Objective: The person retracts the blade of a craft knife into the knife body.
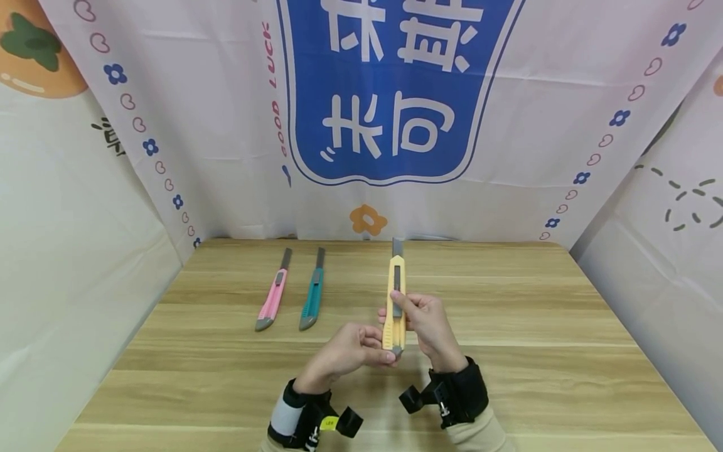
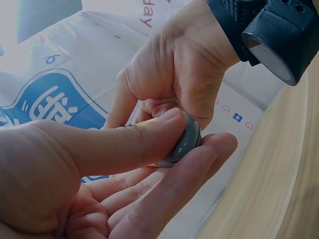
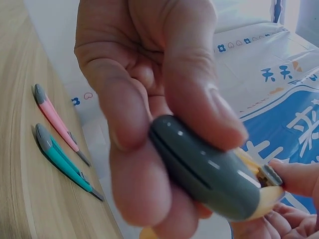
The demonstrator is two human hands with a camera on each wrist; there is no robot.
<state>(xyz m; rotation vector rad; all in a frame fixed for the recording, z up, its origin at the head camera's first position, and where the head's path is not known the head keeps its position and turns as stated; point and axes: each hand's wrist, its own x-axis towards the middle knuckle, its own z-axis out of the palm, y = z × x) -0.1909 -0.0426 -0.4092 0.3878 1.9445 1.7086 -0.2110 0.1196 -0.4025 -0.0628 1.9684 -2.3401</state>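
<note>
A yellow utility knife (image 1: 392, 276) is raised over the table with its grey blade (image 1: 398, 247) extended toward the back. My right hand (image 1: 432, 326) grips the knife along its body, with the thumb on the slider (image 3: 271, 174). At the near end my left hand (image 1: 350, 347) pinches the grey end cap (image 2: 185, 142) between thumb and fingers. The right wrist view shows that cap close up. Two more utility knives lie left of my hands with blades out: a pink one (image 1: 273, 298) and a teal one (image 1: 313, 298).
The wooden table (image 1: 553, 351) ends at a hanging white cloth (image 1: 226, 125) with a blue printed panel. White cloths also hang at the left and right sides. Each wrist wears a black strap (image 1: 469, 389) with a small camera.
</note>
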